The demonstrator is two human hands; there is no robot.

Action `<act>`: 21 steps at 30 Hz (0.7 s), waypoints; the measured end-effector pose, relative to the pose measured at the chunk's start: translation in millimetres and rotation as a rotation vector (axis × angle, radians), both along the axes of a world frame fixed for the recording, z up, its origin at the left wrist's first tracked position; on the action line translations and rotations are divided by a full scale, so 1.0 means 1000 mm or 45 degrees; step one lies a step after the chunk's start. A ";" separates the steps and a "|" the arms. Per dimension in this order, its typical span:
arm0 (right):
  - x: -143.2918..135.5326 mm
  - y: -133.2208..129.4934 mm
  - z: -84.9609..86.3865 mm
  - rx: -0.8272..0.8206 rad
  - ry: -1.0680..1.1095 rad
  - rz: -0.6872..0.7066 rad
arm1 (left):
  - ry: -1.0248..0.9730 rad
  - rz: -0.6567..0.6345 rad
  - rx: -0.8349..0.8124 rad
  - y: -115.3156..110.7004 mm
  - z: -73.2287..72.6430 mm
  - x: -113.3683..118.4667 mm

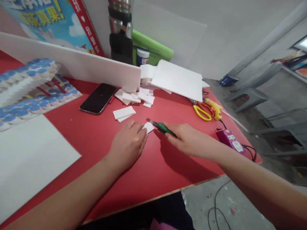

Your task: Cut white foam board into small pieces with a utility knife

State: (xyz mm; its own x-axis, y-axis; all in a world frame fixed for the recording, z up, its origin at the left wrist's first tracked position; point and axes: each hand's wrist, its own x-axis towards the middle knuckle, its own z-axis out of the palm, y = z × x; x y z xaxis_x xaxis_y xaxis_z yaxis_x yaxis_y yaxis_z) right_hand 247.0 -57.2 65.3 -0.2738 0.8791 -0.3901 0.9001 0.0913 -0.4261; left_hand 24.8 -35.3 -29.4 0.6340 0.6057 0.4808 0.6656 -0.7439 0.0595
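My right hand (181, 135) is wrapped around a green utility knife (163, 127). Its blade points left, over or against the edge of a small white foam board piece (149, 127); I cannot tell if they touch. My left hand (129, 139), with a ring on one finger, has its fingers bent and together, holding that piece against the red table (144, 179). Just beyond the left hand lie two overlapping white strips (124, 112). A loose heap of small white pieces (136, 96) is farther back.
A phone (98, 98) lies left of the heap. At the left are a blue-and-white model (35, 92) and a white sheet (31, 159). White boards (178, 80) stand at the back. Yellow-handled pliers (202, 112), a yellow glue gun (214, 108) and a purple box (230, 140) sit at the right.
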 end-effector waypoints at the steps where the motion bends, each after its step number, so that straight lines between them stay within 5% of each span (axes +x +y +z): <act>1: -0.001 -0.001 0.001 -0.014 -0.003 -0.005 | 0.008 0.003 -0.005 0.000 0.000 0.000; 14: -0.023 -0.003 0.016 -0.020 -0.434 0.246 | 0.005 -0.001 -0.003 0.000 0.000 0.001; 21: -0.016 -0.017 0.009 0.026 -0.470 0.256 | 0.023 -0.014 -0.030 0.001 0.000 0.001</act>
State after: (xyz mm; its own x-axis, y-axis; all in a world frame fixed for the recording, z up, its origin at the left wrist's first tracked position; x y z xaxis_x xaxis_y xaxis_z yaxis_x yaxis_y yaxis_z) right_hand 231.3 -73.9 74.6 -0.2856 0.8311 -0.4771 0.9554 0.2857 -0.0742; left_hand 25.5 -34.4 -29.9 0.6491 0.6099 0.4546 0.6586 -0.7496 0.0652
